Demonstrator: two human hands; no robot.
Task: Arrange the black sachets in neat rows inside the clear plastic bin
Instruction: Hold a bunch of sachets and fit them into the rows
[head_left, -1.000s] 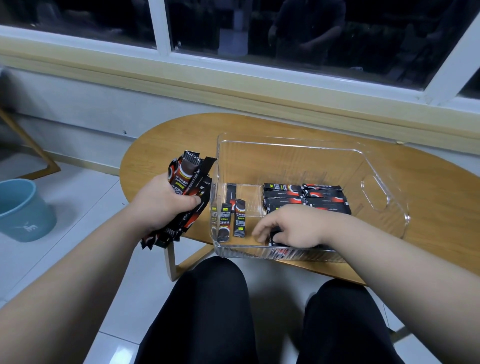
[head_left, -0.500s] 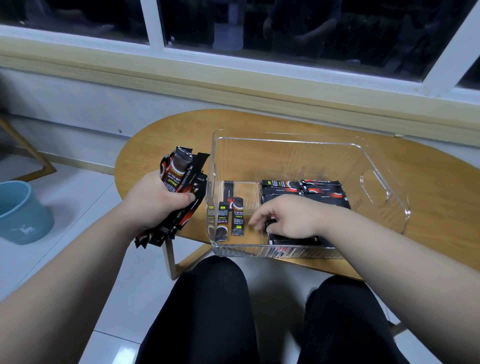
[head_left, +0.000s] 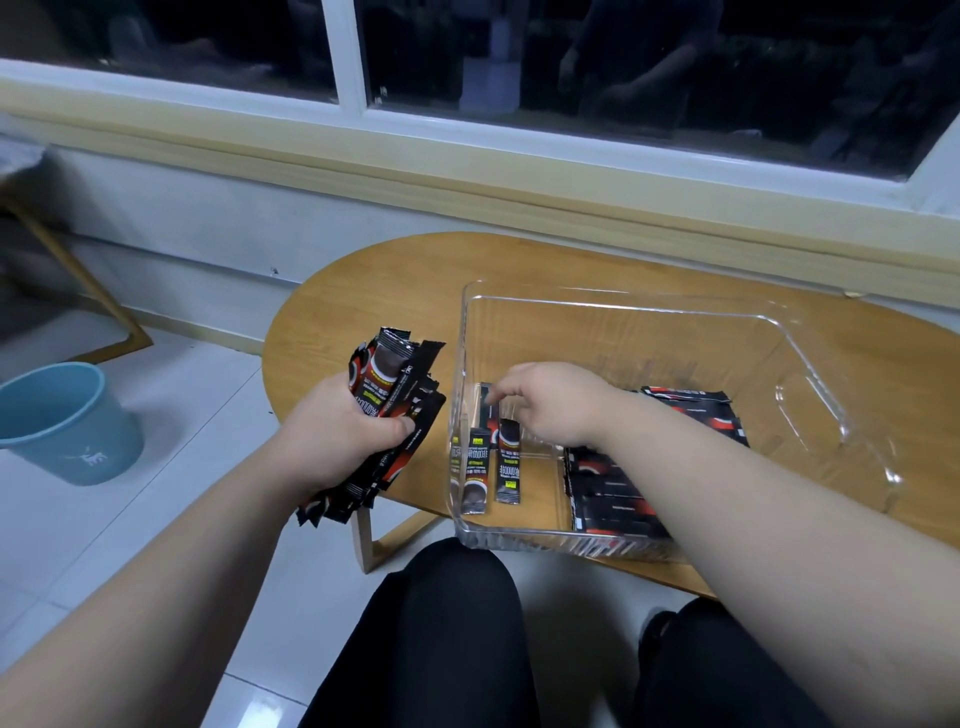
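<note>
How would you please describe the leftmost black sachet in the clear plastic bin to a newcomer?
On the oval wooden table stands a clear plastic bin. Near its front left corner two black sachets lie side by side; take the one closer to the left wall. Its cup picture sits at the near end, its neighbour's at the far end.

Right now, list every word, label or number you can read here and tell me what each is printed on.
No text is clear enough to quote.
Bundle of black sachets in the left hand: white and yellow print, blurred.
Two loose black sachets in the clear plastic bin: white print, yellow patches, too small.
Flat rows of black sachets: fine white print, too small.
Round blue plastic bucket: white animal figure, no words.
</note>
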